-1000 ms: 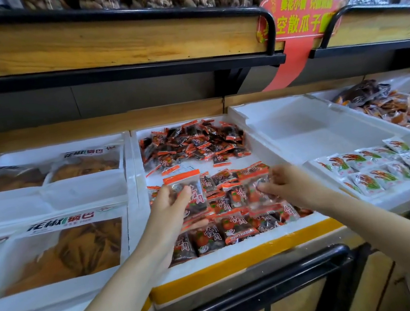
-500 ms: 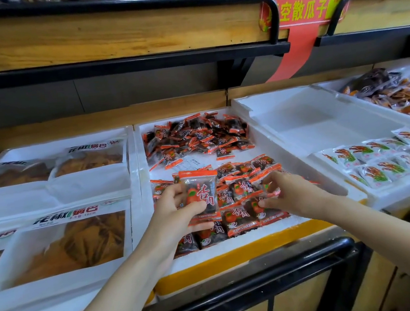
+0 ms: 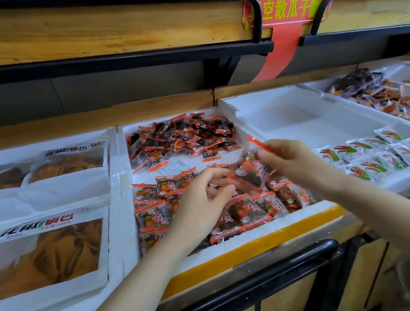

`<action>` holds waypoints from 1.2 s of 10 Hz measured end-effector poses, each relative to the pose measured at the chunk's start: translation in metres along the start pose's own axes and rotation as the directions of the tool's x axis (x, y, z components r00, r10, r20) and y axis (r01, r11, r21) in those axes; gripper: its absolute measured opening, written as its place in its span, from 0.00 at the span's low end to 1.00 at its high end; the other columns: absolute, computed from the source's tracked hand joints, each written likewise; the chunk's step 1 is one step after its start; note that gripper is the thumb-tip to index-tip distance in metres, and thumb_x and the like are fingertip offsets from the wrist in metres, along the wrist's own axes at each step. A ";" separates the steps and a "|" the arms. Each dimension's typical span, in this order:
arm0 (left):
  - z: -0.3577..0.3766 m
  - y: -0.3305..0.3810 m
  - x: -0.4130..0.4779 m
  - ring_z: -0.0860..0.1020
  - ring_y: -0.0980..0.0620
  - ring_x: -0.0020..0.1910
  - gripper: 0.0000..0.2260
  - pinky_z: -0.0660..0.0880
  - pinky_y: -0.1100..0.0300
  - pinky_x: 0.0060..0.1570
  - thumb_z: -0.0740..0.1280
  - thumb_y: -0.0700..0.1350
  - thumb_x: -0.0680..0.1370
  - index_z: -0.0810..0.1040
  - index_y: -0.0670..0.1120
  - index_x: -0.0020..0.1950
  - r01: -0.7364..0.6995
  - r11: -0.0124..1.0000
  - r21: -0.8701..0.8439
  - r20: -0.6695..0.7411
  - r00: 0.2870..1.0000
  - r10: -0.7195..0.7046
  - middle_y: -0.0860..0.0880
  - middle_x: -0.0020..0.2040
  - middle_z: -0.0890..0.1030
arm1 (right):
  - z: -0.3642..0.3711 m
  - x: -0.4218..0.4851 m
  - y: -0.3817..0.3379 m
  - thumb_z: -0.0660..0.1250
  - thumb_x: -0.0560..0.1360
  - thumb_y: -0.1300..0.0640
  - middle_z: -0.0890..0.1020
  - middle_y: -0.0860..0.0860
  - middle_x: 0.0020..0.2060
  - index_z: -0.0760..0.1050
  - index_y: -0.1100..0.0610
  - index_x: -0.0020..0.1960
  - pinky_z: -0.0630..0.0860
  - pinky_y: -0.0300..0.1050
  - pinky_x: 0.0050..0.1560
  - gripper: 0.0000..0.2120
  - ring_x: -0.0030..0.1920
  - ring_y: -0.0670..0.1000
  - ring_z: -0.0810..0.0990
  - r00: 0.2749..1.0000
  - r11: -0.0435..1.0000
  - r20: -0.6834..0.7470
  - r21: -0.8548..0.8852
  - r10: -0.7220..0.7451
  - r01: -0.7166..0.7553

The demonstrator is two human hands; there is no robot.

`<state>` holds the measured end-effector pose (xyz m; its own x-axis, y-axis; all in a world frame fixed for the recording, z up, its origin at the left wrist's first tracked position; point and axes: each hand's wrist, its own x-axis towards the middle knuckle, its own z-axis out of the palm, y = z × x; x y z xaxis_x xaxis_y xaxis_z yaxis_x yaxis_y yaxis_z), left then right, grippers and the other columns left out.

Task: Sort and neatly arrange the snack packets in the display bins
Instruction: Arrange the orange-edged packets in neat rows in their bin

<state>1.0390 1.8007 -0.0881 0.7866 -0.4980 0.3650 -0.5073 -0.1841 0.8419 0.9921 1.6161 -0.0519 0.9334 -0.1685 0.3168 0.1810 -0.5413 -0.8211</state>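
Note:
A white foam bin (image 3: 238, 241) holds red-and-black snack packets. A loose pile (image 3: 183, 137) lies at its back, and flat rows (image 3: 247, 211) fill its front. My right hand (image 3: 293, 162) pinches one packet (image 3: 249, 173) and holds it tilted above the rows. Over the middle of the rows my left hand (image 3: 202, 200) hovers with bent fingers, its fingertips close to the lifted packet's lower corner. Whether those fingertips pinch anything is hidden.
Boxes of orange crisps (image 3: 47, 254) fill the bins on the left. To the right, a foam bin (image 3: 298, 117) holds rows of white-and-green packets (image 3: 373, 156) at its front. Mixed packets (image 3: 378, 96) lie farther right. A black rail (image 3: 241, 281) runs below, a wooden shelf (image 3: 93, 31) above.
My left hand no longer holds its packet upright and has moved right over the rows. My right hand has lifted a packet up off the rows.

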 end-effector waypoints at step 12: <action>0.027 -0.038 0.013 0.43 0.57 0.77 0.22 0.39 0.57 0.73 0.47 0.56 0.84 0.48 0.58 0.78 -0.240 0.728 0.642 0.497 0.854 -0.156 0.58 0.79 0.46 | -0.033 0.007 0.076 0.71 0.72 0.48 0.73 0.55 0.63 0.59 0.59 0.71 0.71 0.44 0.58 0.35 0.59 0.53 0.73 0.875 0.712 0.089 -0.624 0.476 -0.323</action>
<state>1.0592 1.7783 -0.1254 0.5759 -0.8174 -0.0172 -0.7843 -0.5583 0.2705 1.0025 1.5466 -0.0961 0.9305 -0.3314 -0.1562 -0.3663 -0.8445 -0.3906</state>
